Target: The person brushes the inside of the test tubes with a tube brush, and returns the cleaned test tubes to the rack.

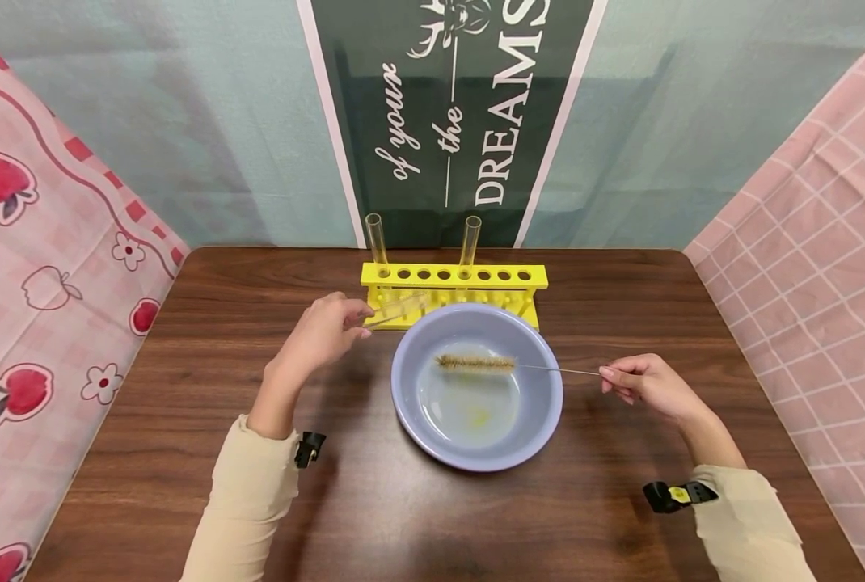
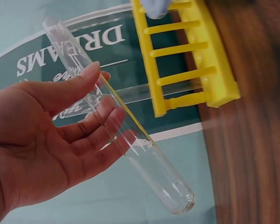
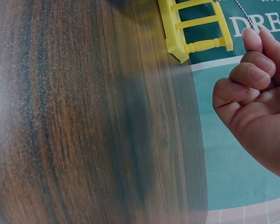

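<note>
My left hand [image 1: 327, 327] pinches a clear glass test tube [image 2: 154, 172] between thumb and fingertips. The tube lies at a slant across the fingers, its rounded end toward the lower right in the left wrist view. From above, the tube overlaps the front of a yellow test tube rack [image 1: 454, 276]. To the right, my right hand [image 1: 647, 386] pinches the thin twisted wire handle of a test tube brush [image 1: 474, 363], other fingers curled in. The brush's tan bristles reach over a lavender basin [image 1: 406, 396] that holds cloudy liquid with a yellowish patch.
Two empty-looking test tubes stand upright in the rack, one glass tube [image 1: 377, 242] at its left end and another tube [image 1: 470, 242] near the middle. The basin sits right in front of the rack on the brown wooden table [image 1: 432, 525]. Printed cloths [image 1: 258, 145] hang around the table.
</note>
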`<state>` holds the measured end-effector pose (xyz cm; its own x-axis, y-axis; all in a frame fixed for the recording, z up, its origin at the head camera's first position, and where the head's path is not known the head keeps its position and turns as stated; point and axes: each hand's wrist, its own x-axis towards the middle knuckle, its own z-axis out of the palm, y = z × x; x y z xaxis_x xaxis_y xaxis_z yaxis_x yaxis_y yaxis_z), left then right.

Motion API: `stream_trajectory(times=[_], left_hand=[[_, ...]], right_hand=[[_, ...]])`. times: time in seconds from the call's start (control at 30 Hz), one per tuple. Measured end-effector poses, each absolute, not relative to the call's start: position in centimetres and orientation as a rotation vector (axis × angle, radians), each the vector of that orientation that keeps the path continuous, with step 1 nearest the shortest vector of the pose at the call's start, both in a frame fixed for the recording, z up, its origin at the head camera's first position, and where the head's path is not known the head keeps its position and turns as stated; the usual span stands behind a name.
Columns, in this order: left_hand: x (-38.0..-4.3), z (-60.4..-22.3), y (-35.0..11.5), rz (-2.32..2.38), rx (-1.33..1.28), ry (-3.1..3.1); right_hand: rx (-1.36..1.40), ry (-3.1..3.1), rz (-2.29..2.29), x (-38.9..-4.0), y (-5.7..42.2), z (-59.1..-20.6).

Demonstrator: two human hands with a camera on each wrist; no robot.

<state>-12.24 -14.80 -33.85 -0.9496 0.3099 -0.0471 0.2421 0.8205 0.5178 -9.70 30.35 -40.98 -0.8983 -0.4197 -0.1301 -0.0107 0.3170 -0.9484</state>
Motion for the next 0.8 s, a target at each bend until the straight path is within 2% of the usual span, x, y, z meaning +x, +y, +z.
stream_trajectory(times=[0.8], left_hand=[[-11.2,-36.1,-14.8,0.607,0.616,2.910]], right_hand=[[-0.500,2.306,-1.682,-11.3,31.0,-38.6]])
